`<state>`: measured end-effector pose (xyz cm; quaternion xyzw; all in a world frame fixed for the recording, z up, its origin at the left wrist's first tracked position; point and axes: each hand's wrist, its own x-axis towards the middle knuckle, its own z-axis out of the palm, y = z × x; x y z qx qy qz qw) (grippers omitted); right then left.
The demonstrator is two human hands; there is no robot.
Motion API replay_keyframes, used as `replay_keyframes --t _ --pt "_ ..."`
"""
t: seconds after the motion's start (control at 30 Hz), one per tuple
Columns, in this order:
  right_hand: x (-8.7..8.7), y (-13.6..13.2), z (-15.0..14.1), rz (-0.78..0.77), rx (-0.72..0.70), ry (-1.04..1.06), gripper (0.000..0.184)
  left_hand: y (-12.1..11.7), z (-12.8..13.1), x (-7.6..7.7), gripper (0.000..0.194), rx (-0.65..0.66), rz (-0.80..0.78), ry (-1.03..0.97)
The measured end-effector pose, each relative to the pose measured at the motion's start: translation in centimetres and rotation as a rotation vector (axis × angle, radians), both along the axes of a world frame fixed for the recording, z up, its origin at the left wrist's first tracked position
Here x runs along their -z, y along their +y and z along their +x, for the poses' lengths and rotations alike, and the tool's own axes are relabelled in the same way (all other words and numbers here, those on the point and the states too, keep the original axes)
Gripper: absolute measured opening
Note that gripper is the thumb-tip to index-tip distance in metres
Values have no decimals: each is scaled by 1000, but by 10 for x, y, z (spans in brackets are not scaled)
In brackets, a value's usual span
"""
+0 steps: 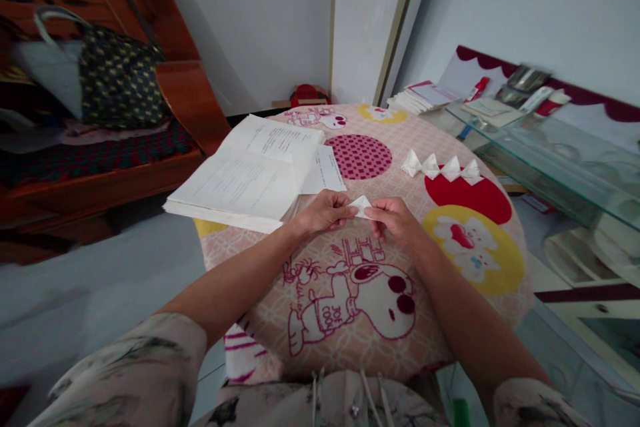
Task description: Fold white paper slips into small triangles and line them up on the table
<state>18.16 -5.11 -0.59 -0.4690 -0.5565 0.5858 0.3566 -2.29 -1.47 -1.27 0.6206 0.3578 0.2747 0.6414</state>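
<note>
Between my two hands is a small piece of folded white paper (361,204), pointed at its top. My left hand (327,209) pinches its left corner with thumb and fingers. On the opposite corner, the thumb and fingers of my right hand (393,215) are closed. Both hands are held over the middle of the round table. To the right, several folded white paper pieces (451,169) of a similar pointed shape stand in a row. An open book (245,173) lies left of my hands, with a loose printed sheet (327,170) at its right side.
A patterned cloth (450,340) with cartoon dogs covers the table. At the right stands a glass shelf (565,167) with small items on it, beside a stack of papers (425,97). A wooden bench (187,93) holding a dark patterned bag (120,77) is at the left.
</note>
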Motion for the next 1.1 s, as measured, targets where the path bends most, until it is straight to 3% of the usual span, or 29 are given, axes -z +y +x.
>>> replay_keyframes --t 0.17,0.43,0.93,1.1 --pt "-2 1 8 12 33 -26 31 -2 -2 -3 31 -21 -29 40" --pt "-4 -2 5 0 86 -72 31 1 2 0 28 75 -78 -43" --pt "3 -4 -4 -19 -25 -59 32 -8 7 -1 39 -170 155 89" --pt "4 -3 -5 19 62 -25 30 -4 6 -1 24 -64 32 -57"
